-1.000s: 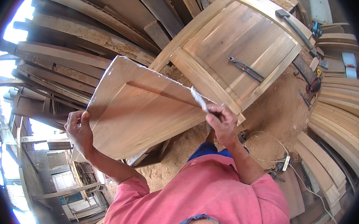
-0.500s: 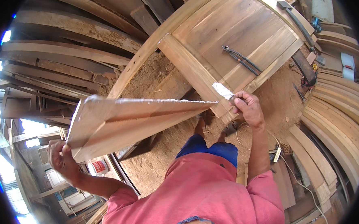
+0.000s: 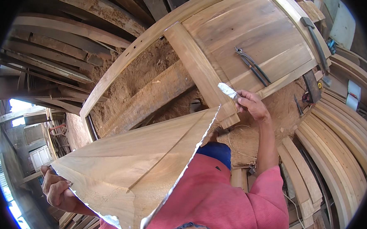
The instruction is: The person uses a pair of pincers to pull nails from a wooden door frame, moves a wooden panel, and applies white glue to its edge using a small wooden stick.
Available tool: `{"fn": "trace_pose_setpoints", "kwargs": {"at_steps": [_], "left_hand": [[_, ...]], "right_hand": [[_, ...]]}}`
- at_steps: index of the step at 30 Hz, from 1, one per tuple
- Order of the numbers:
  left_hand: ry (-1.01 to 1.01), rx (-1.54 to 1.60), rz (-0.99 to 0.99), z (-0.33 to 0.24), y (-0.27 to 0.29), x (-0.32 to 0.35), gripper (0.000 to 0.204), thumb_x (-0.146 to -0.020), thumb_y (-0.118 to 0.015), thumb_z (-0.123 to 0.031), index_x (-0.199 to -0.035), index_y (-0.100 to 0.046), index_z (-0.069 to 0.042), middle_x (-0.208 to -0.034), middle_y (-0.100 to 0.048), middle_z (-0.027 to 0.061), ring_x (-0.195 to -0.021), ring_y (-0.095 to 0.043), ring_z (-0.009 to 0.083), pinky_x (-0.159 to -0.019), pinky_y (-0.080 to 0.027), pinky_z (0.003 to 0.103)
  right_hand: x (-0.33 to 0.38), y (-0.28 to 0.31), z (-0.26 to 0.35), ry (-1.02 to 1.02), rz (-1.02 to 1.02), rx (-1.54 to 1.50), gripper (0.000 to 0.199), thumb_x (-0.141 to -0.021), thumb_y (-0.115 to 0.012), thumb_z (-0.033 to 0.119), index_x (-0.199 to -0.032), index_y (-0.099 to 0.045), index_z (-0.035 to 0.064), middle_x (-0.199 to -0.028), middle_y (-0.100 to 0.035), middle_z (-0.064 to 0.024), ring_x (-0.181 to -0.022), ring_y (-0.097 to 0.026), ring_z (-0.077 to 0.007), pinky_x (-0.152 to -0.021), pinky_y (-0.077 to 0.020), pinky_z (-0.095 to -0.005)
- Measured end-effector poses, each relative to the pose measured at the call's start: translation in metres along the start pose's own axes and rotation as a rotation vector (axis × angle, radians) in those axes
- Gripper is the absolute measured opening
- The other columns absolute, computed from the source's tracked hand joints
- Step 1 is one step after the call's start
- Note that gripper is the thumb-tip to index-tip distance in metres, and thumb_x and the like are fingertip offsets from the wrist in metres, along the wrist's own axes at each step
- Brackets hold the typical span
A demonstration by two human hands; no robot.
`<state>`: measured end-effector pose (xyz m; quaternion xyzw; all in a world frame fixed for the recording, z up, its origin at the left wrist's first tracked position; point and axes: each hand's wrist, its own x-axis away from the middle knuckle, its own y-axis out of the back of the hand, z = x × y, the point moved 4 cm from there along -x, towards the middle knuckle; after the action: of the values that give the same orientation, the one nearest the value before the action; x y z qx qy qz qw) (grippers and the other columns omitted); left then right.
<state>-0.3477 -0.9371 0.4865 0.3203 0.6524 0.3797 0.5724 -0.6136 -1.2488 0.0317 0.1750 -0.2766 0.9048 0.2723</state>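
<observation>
My left hand is closed on the edge of a wooden panel, tilted across my front. White paste lines the panel's long near edge and part of its edge by the left hand. In my closed right hand is a small flat spreader coated in white paste, just above the panel's far corner. What the spreader is made of cannot be seen. Beyond lies a partly assembled wooden door frame with a panel fitted at its right; its left part is open over sawdust.
Pincers lie on the fitted panel. A hammer rests along the frame's far right. Boards are stacked at right, and rough planks at left. A timber beam shows under the frame, above sawdust. A cable runs at lower right.
The panel has turned so its broad face shows and its pasted edge now runs down toward my chest. My left hand has moved lower. My right hand still holds the spreader near the panel's corner.
</observation>
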Motion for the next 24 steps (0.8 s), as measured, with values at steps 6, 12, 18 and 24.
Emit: {"fn": "trace_pose_setpoints", "kwargs": {"at_steps": [6,12,18,24], "left_hand": [[-0.033,0.085,-0.061,-0.004,-0.002,-0.004,0.051,-0.08,-0.069,-0.054,-0.066,-0.052,-0.008,-0.053,-0.043,0.0004,-0.05,-0.039,0.0149,-0.061,-0.032,0.035],[-0.039,0.125,-0.057,0.0,-0.008,-0.002,0.051,-0.08,-0.069,-0.053,-0.065,-0.051,-0.008,-0.054,-0.042,0.0004,-0.05,-0.038,0.0147,-0.062,-0.033,0.035],[-0.041,0.151,-0.044,0.002,-0.01,-0.005,0.051,-0.079,-0.07,-0.053,-0.065,-0.051,-0.007,-0.054,-0.041,0.0004,-0.051,-0.038,0.0145,-0.064,-0.034,0.036],[-0.031,0.17,-0.024,0.003,-0.009,-0.006,0.051,-0.079,-0.07,-0.052,-0.065,-0.05,-0.007,-0.054,-0.041,0.0004,-0.051,-0.037,0.0143,-0.065,-0.034,0.036]], "right_hand": [[-0.028,0.015,-0.027,-0.123,0.072,0.155,0.018,-0.094,-0.056,0.015,-0.106,-0.063,0.0031,-0.075,-0.058,0.0018,-0.059,-0.049,-0.0041,-0.054,-0.0408,-0.0191],[-0.038,0.034,-0.053,-0.271,0.076,0.248,0.018,-0.094,-0.058,0.012,-0.1,-0.068,-0.0009,-0.078,-0.064,-0.0022,-0.061,-0.055,-0.0085,-0.056,-0.0451,-0.0219],[-0.06,0.063,-0.092,-0.239,0.002,0.429,0.023,-0.09,-0.06,0.014,-0.104,-0.071,-0.0011,-0.078,-0.067,-0.0051,-0.067,-0.062,-0.0137,-0.065,-0.0509,-0.0273],[-0.065,0.051,-0.078,-0.238,0.054,0.642,0.026,-0.083,-0.063,0.016,-0.099,-0.073,-0.0014,-0.072,-0.068,-0.0061,-0.067,-0.063,-0.0139,-0.064,-0.0503,-0.0301]]}}
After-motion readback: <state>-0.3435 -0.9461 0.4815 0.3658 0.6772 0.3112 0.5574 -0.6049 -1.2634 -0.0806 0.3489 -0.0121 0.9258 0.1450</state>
